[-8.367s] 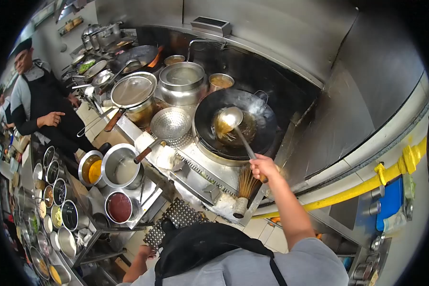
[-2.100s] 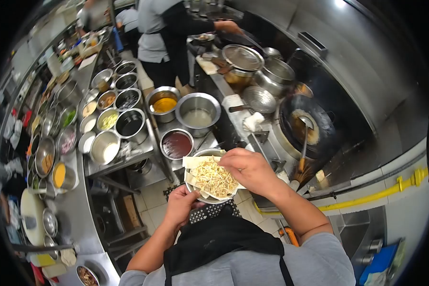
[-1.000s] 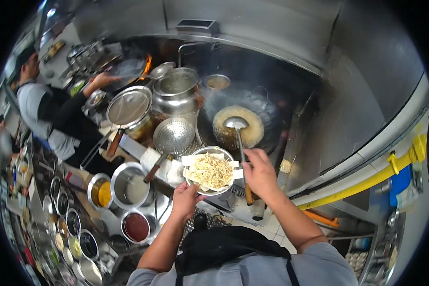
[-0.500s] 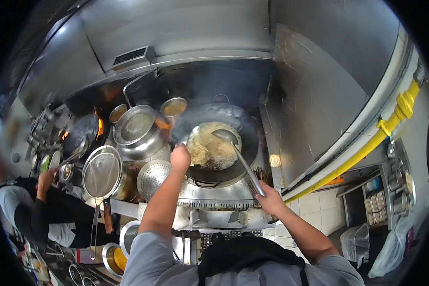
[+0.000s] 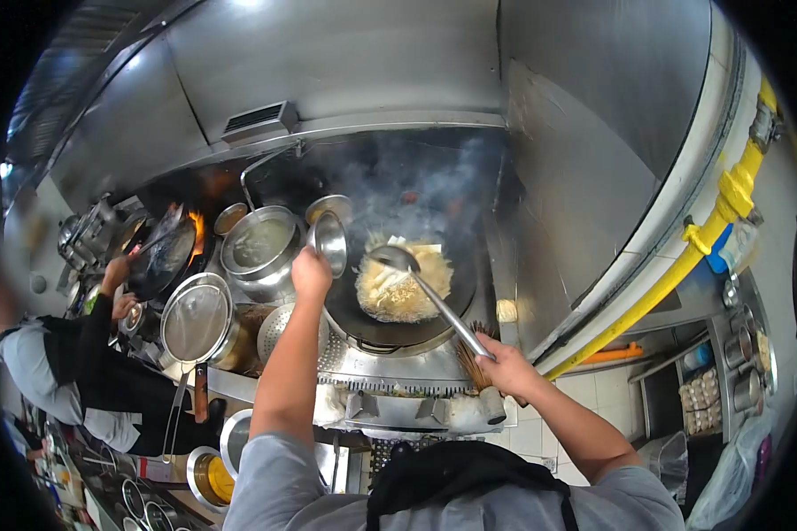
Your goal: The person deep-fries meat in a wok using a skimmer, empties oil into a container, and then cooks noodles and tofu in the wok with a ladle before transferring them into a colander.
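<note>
My left hand [image 5: 312,274] grips a small metal bowl [image 5: 331,241] by its side. The bowl is tilted, its inside facing right, at the left edge of the large dark wok [image 5: 350,316]. My right hand [image 5: 508,370] is closed around the handle of a long ladle [image 5: 443,305]. The ladle's head rests over bubbling food [image 5: 407,288] in the middle of the wok. Pale, whitish pieces lie in the foaming liquid there, and smoke rises behind them.
On the left stand a metal pot [image 5: 261,245], a perforated skimmer [image 5: 279,334] and a mesh strainer [image 5: 195,323]. Farther left, a co-worker [image 5: 58,372] tends another wok [image 5: 168,257] with flames beside it. A metal wall [image 5: 584,177] and a yellow pipe [image 5: 664,283] run along the right.
My left hand has moved up and left with the bowl, whose inside now shows. Pale pieces now lie in the wok's liquid. The ladle head has shifted left, and the view has turned slightly.
</note>
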### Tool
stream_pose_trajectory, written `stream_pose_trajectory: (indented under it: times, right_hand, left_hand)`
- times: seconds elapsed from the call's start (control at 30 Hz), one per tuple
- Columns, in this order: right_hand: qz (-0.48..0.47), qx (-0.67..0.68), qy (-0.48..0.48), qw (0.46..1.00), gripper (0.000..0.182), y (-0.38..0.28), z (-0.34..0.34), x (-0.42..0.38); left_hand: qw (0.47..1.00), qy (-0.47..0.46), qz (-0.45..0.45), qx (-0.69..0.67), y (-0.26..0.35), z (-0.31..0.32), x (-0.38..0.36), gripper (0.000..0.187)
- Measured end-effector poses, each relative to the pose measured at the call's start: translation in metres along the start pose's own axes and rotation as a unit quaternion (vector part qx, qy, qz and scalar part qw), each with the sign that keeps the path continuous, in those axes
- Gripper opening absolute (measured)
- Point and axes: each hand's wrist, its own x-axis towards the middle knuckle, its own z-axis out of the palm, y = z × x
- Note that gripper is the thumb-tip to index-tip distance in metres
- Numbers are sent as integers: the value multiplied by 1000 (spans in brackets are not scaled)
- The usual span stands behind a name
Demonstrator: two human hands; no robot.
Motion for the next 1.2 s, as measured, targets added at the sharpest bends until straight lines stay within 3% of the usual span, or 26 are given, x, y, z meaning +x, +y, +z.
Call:
stream_pose_trajectory:
  times: [0.07,0.13,0.17,0.2,0.27,0.3,0.37,0.43,0.5,0.53,0.6,0.67,0.7,0.77,0.8,0.83,0.93,1.07,1.13,1.2]
  right_hand:
    - [46,25,-55,997,47,-18,-7,8]
    - [58,82,-103,990,47,-1,7,39]
    - [34,16,-50,998,45,14,20,56]
    - [31,14,-57,998,45,24,26,58]
    - [-99,-115,50,987,45,30,31,51]
    - [-51,-98,26,993,49,29,29,35]
    - [-67,-64,8,996,50,42,28,13]
    - [-76,-30,-12,997,51,44,24,-2]
    - [15,94,-88,992,50,24,15,-19]
    - [14,94,-90,991,50,22,12,-15]
    - [99,161,-160,969,50,17,6,1]
    - [36,47,-111,992,49,16,8,27]
    - [-162,-42,43,985,49,60,34,50]
    - [-358,-124,194,905,48,74,49,59]
    - [-214,-49,85,972,49,82,44,44]
    - [-144,-7,22,989,49,74,39,39]
    - [12,99,-78,992,50,53,25,43]
    - [51,68,-42,996,48,34,29,66]
    - [29,76,-36,996,39,31,31,62]
    - [121,298,-129,938,33,29,33,47]
  left_hand:
    - [999,14,-28,-12,-15,-4,-5,20]
    - [985,10,-125,-121,-23,-12,-18,22]
    - [984,13,-131,-118,-31,-18,-27,22]
    - [963,6,-178,-201,-41,-26,-36,20]
    - [895,-2,-259,-363,-59,-44,-53,22]
    - [896,5,-259,-360,-66,-55,-64,22]
    - [834,7,-302,-462,-72,-82,-89,20]
    - [824,7,-314,-472,-74,-101,-110,18]
    - [810,7,-327,-486,-71,-109,-129,17]
    - [803,10,-337,-491,-69,-112,-137,17]
    - [798,11,-347,-493,-64,-122,-152,17]
    - [792,5,-344,-504,-55,-131,-166,16]
    - [788,9,-344,-511,-60,-133,-174,14]
    - [773,34,-361,-520,-57,-146,-192,13]
    - [757,48,-380,-530,-55,-151,-199,13]
    - [757,54,-379,-529,-53,-156,-204,13]
    - [734,48,-410,-539,-51,-164,-223,13]
    - [727,54,-404,-553,-54,-163,-236,14]
    - [736,59,-405,-539,-56,-170,-247,15]
    - [746,62,-406,-525,-58,-171,-259,16]
